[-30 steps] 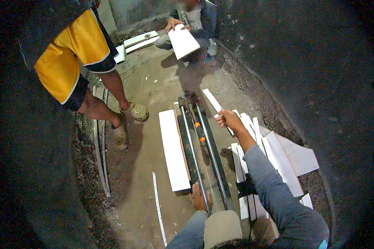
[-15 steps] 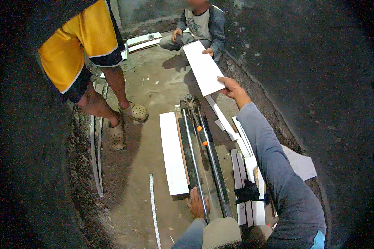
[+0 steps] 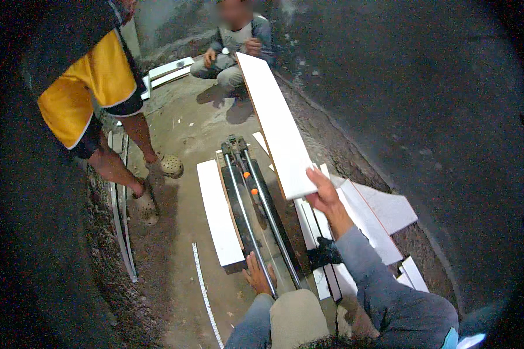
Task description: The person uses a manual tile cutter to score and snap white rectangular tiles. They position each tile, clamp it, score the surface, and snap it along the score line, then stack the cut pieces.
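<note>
Gripping the near end of a long white tile [image 3: 276, 128] with my right hand [image 3: 325, 192], I have it raised just right of the middle of the frame, my thumb over its face at the lower right corner. It slants from there toward the top centre, and its far end overlaps a crouching person [image 3: 230, 43] in my view; I cannot tell whether the two touch.

My left hand [image 3: 257, 276], in the lower middle, grasps nothing that I can see: its fingers are stretched out at the near end of a tile cutter [image 3: 272, 221], by the left rail. The cutter runs up the centre with two metal rails and orange parts [image 3: 254, 191] between them.

Just left of it lies another white piece [image 3: 218, 212], and lower left of that a thin measuring strip [image 3: 202, 285]. To the right of the cutter, narrow white strips [image 3: 306, 224] lie side by side under a black cloth [image 3: 325, 254], with broader pale offcuts [image 3: 370, 224] beyond my right forearm.

At the upper left stands someone in yellow shorts [image 3: 110, 72] and beige clogs [image 3: 172, 166].
</note>
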`<state>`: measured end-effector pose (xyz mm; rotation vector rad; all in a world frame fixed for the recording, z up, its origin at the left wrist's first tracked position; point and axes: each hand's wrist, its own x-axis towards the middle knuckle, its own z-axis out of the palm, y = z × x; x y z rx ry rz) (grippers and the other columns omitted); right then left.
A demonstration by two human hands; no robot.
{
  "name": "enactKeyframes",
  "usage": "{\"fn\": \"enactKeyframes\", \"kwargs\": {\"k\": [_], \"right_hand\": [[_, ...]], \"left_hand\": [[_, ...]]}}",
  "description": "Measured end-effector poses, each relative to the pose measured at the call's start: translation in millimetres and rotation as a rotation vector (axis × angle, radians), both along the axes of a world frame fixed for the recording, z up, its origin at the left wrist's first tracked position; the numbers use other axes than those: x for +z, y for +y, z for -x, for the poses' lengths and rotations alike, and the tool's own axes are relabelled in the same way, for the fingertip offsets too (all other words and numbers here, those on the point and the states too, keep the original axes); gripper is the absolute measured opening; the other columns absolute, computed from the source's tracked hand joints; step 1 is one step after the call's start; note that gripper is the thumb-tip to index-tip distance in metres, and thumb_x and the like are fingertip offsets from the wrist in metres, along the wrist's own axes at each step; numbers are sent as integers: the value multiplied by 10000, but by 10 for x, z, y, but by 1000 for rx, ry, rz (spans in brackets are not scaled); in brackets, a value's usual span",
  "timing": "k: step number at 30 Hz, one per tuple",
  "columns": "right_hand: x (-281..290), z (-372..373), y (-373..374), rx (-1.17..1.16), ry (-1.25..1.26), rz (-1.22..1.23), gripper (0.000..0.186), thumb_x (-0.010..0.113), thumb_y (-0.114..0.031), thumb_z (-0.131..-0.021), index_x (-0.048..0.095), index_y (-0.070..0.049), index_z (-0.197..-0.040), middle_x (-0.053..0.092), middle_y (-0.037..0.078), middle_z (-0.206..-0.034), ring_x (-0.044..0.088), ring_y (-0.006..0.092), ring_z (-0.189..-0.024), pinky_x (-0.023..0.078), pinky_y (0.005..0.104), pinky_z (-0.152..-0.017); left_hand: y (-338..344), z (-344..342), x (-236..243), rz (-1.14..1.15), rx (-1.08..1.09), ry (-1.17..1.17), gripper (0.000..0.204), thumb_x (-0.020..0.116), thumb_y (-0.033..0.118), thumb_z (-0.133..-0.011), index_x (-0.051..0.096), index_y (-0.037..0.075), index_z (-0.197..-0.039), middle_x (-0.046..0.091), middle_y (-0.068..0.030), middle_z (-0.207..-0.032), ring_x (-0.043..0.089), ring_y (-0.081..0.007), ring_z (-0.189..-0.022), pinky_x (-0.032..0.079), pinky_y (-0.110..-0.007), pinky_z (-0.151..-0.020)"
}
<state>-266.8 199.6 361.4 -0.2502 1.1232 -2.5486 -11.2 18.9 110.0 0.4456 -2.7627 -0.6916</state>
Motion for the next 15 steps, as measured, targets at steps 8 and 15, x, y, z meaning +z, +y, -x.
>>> {"fn": "enactKeyframes", "kwargs": {"k": [8, 15], "right_hand": [[1122, -2526, 1280, -151, 113, -149, 915, 741, -304, -922, 236, 15, -1615, 479, 176, -1547, 553, 259, -1350, 455, 370, -1114], [1907, -3858, 2060, -328, 421, -616, 928, 728, -409, -951, 236, -22, -1635, 291, 185, -1671, 272, 260, -1540, 226, 380, -1245]], "left_hand": [[-165, -497, 358, -65, -407, -86, 534, 507, 221, -1030, 437, 49, -1531, 299, -157, -1674, 249, -320, -1561, 143, -673, -1220], [432, -894, 3415, -1066, -391, 296, 694, 449, 503, -1091, 408, -23, -1540, 600, -215, -1428, 567, -302, -1348, 423, -401, -1137]]}}
